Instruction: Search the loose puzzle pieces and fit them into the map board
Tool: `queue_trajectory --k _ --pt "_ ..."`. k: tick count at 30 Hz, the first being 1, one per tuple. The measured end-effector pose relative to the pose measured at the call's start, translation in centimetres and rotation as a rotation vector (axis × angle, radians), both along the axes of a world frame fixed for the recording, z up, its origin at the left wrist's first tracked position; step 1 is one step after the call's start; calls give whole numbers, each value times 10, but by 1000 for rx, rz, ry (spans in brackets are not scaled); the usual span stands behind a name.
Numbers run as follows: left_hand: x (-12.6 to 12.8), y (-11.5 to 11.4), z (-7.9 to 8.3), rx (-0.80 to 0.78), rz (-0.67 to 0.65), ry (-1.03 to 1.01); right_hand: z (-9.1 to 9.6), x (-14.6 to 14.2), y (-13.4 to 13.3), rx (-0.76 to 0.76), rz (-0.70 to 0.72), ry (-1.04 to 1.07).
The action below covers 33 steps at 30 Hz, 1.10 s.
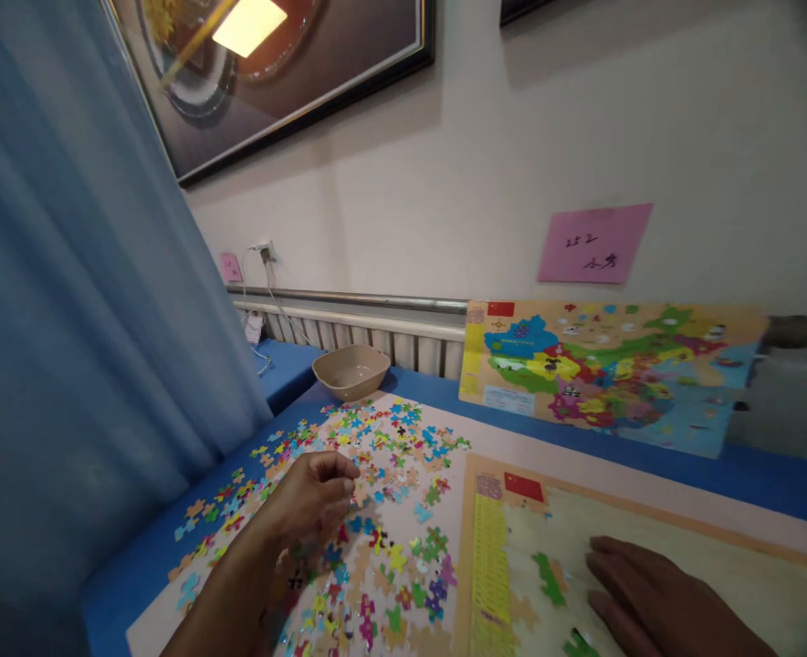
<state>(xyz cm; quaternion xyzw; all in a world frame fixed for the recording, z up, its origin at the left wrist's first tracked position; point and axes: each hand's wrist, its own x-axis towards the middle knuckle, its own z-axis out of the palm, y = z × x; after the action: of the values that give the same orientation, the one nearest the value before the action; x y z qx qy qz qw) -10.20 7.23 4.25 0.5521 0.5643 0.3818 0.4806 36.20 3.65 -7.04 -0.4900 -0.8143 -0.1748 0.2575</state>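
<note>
While fingers (339, 474) pinch, jagged puzzle pieces (390, 511) scatter.

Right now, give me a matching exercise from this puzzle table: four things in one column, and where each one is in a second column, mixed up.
Things:
1. tan bowl
2. finished map board
3. left hand
4. right hand

Places:
A. flat on the puzzle tray
B. leaning against the wall
C. over the loose pieces, fingers pinched
D. at the table's far edge, by the radiator

Pairs: 1-D, 2-B, 3-C, 4-A
</note>
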Motion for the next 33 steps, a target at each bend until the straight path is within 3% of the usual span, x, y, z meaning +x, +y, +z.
queue_trajectory --k 6,10,12,15,18,20,23,27,30,33 --pt "53 -19 24 25 -137 -129 86 -65 -31 -30 120 222" --pt "87 -29 32 7 -241 -149 115 -109 -44 -11 346 270" --pt "101 -33 34 -1 -276 -140 116 -118 -47 -63 369 321" --pt "113 -36 36 -4 -293 -86 115 -107 -47 -70 321 389" --pt "114 -35 32 34 -223 -83 125 -78 -42 21 162 482" --pt "111 -32 25 39 -160 -101 136 -61 -38 3 17 636" --pt "106 -28 11 5 -105 -78 143 -52 -36 -36 -39 745" --pt "101 -26 0 -26 -121 -14 125 -58 -32 -116 31 654" --pt "93 -27 4 -24 -127 54 105 -57 -25 -173 -10 536" --pt "68 -23 11 20 -67 160 93 -48 -18 -285 -70 433"
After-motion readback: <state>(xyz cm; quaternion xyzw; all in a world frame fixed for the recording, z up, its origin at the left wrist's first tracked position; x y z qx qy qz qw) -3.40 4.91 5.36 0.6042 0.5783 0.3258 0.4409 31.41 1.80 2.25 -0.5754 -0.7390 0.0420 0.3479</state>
